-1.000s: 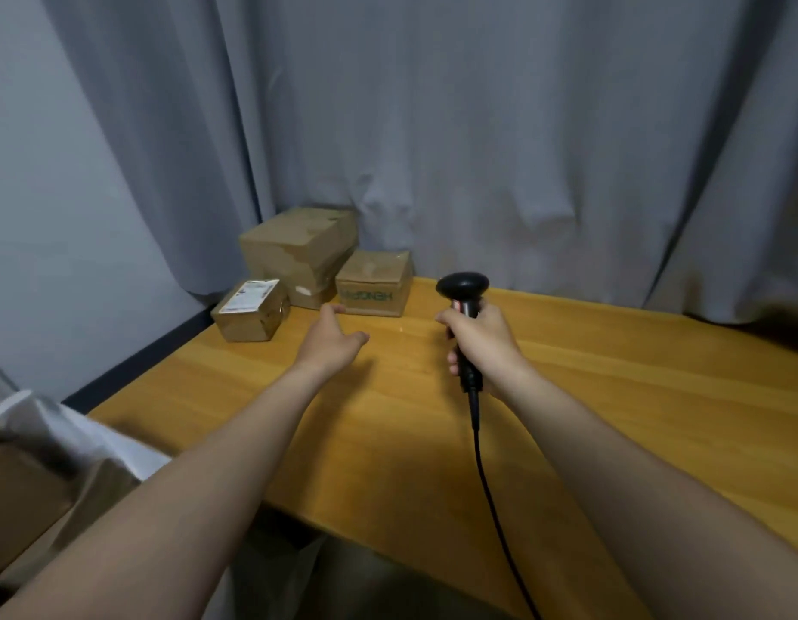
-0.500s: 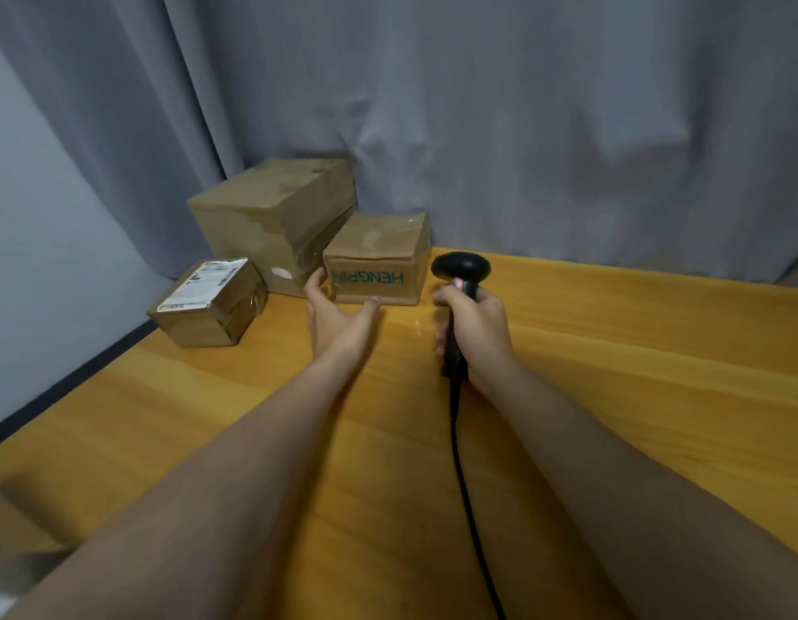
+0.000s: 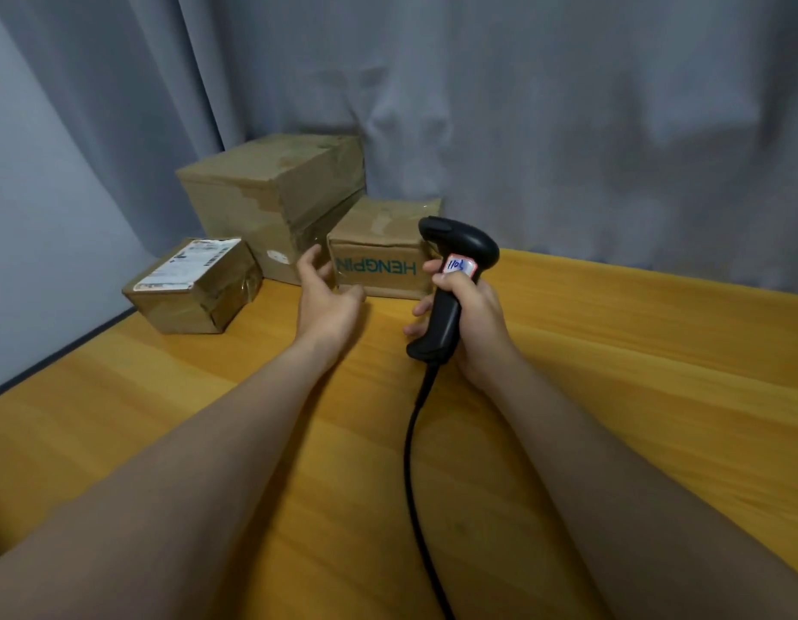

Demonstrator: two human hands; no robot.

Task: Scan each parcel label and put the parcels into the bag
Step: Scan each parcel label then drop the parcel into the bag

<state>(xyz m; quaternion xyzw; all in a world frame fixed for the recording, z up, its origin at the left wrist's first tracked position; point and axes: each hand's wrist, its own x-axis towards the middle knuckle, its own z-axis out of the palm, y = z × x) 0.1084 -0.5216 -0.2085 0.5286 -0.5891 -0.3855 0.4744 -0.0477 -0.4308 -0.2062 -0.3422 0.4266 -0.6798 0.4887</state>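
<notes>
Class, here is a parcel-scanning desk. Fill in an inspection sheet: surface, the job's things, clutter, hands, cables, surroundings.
Surface: yellow wooden table.
Job's things: three cardboard parcels at the far left: large box, labelled box in front of it to the left, printed box on its right; bag not in view.
Clutter: nothing seen.
Hands: left hand open, reaching toward the printed box, contact unclear; right hand grips the scanner.
Cables: black cable runs from the scanner's handle toward the camera.
Surroundings: grey curtain behind; pale wall at left.
</notes>
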